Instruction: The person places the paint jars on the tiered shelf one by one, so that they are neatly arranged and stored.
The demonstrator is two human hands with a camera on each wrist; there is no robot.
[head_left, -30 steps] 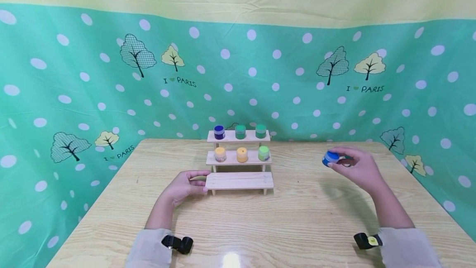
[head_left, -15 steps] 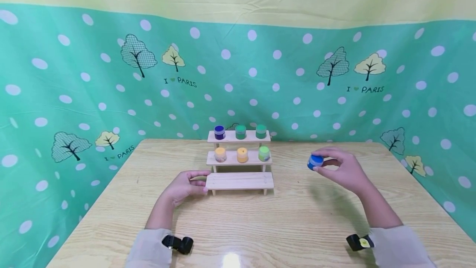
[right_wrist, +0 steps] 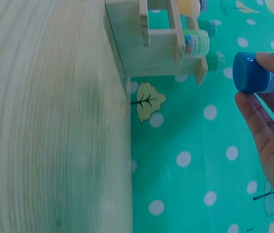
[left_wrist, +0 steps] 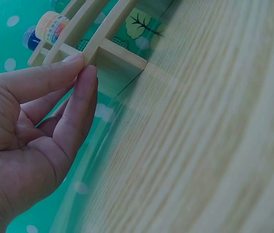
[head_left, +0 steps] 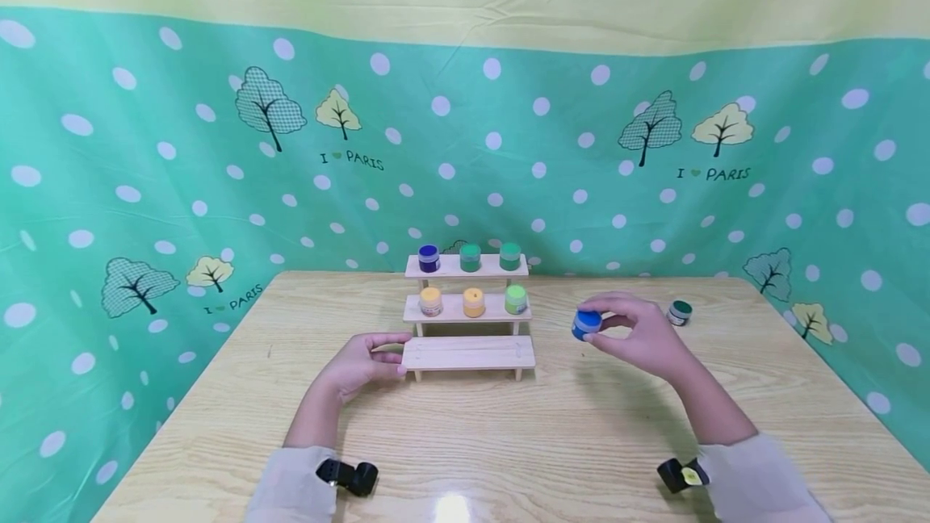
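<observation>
A three-tier wooden display stand (head_left: 468,353) is on the table. My left hand (head_left: 366,363) pinches the left end of its lowest tier between thumb and fingers; the left wrist view shows the fingertips (left_wrist: 84,73) at that corner. In my right hand (head_left: 639,336) is a blue paint jar (head_left: 586,324), gripped between thumb and fingers above the table, right of the stand. The right wrist view shows the jar (right_wrist: 254,73) tilted. On the top tier sit a dark blue jar (head_left: 429,259) and two green jars (head_left: 470,258). The middle tier carries two orange jars (head_left: 474,303) and a light green jar (head_left: 516,299).
A dark green jar (head_left: 679,313) stands on the table behind my right hand. The wooden table (head_left: 508,442) ends at a green dotted cloth backdrop (head_left: 494,168) behind and at both sides. Nothing sits on the lowest tier.
My right hand has moved left toward the stand with the blue paint jar. The dark green jar behind it has come into view. The left hand has stayed at the stand.
</observation>
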